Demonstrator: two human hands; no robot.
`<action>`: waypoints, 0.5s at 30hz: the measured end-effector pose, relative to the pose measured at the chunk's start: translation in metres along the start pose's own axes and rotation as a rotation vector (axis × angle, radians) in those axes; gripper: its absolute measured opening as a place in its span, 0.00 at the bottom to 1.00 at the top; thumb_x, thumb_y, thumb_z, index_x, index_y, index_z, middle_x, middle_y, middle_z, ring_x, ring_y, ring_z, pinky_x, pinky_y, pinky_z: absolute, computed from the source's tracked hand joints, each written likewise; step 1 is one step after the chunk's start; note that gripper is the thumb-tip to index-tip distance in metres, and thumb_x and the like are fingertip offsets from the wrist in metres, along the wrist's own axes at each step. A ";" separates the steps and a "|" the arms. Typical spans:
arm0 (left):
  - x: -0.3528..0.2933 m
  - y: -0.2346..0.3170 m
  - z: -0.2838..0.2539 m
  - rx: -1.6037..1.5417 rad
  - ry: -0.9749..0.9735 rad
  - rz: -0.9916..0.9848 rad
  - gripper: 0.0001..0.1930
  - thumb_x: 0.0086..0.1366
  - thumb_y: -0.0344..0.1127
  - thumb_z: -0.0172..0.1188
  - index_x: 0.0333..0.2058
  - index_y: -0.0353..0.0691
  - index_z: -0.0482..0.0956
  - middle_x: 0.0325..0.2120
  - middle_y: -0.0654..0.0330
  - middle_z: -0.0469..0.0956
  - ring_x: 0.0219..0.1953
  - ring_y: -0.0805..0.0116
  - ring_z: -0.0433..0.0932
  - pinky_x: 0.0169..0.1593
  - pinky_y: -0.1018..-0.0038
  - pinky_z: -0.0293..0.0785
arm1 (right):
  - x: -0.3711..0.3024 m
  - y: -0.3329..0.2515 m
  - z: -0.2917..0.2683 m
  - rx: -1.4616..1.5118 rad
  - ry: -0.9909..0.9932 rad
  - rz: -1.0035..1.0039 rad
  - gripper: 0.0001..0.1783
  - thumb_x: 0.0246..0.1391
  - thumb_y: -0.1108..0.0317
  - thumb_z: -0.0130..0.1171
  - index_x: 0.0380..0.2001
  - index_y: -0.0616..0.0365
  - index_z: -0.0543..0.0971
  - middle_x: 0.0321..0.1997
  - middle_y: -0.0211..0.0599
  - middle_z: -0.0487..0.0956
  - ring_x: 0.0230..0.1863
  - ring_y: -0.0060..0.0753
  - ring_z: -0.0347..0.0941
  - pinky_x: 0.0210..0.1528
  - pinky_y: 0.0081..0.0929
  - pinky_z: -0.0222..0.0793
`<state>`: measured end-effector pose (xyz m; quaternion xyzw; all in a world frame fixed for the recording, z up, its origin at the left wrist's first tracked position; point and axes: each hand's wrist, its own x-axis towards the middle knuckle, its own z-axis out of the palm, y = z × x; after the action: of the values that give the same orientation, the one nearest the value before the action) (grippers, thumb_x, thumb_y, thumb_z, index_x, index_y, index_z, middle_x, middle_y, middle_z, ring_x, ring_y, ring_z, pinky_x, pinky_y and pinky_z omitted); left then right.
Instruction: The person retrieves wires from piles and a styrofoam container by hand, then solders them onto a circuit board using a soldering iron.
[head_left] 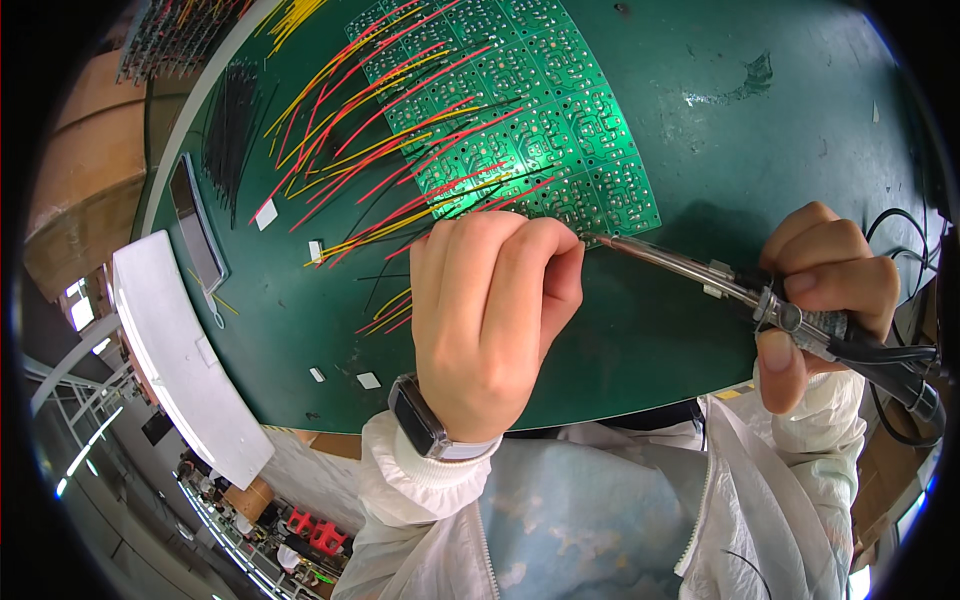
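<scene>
Two bare hands fill my view, both over a green table (760, 180). The left hand (490, 310), at the centre of the frame, is closed, its fingers curled down toward the lower edge of a green board (540, 120). I cannot tell what its fingertips pinch, because the back of the hand hides them from me.

The right hand (830, 290), at the right of the frame, wraps round the handle of an iron (690, 270), fingers above and thumb below, with no slack that I can see. The iron slants up and left, and its tip ends beside the left hand, at the board's lower edge; whether it touches the board I cannot make out. A black cable (885, 354) runs from the iron's back end to the right.

The board lies at upper centre, a sheet of many small repeated circuits. Red and yellow wires (350, 155) fan across its left side and spill onto the table; more ends show just left of the left hand. At upper left I see a bunch of black wires (232, 130), and below it a flat dark slab (200, 235) with a loop at its lower end. A white strip (190, 350) curves along the table's edge at left. A watch (420, 415) sits on the left wrist.
</scene>
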<state>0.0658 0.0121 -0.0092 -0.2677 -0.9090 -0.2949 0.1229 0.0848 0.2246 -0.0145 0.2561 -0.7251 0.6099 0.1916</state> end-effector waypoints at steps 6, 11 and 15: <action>0.000 0.003 0.001 -0.005 -0.002 -0.022 0.13 0.40 0.18 0.62 0.26 0.37 0.72 0.23 0.61 0.67 0.26 0.65 0.69 0.28 0.72 0.62 | 0.000 -0.001 -0.002 0.007 -0.007 0.012 0.18 0.34 0.68 0.60 0.29 0.59 0.64 0.21 0.38 0.64 0.19 0.27 0.58 0.20 0.22 0.57; 0.000 0.002 0.001 -0.013 -0.001 -0.032 0.13 0.40 0.18 0.62 0.26 0.37 0.72 0.23 0.61 0.67 0.26 0.65 0.69 0.28 0.72 0.62 | -0.001 -0.002 -0.001 -0.002 -0.005 0.029 0.18 0.34 0.68 0.60 0.29 0.59 0.64 0.22 0.38 0.64 0.19 0.27 0.58 0.20 0.21 0.57; 0.002 0.001 -0.001 0.009 0.006 -0.012 0.12 0.42 0.16 0.62 0.27 0.35 0.74 0.24 0.61 0.70 0.23 0.70 0.69 0.24 0.78 0.66 | 0.001 -0.001 -0.001 -0.006 -0.021 0.028 0.18 0.34 0.68 0.60 0.29 0.59 0.64 0.22 0.37 0.64 0.19 0.27 0.58 0.20 0.21 0.57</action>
<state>0.0650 0.0134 -0.0073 -0.2610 -0.9114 -0.2925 0.1251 0.0846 0.2258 -0.0130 0.2518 -0.7323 0.6077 0.1761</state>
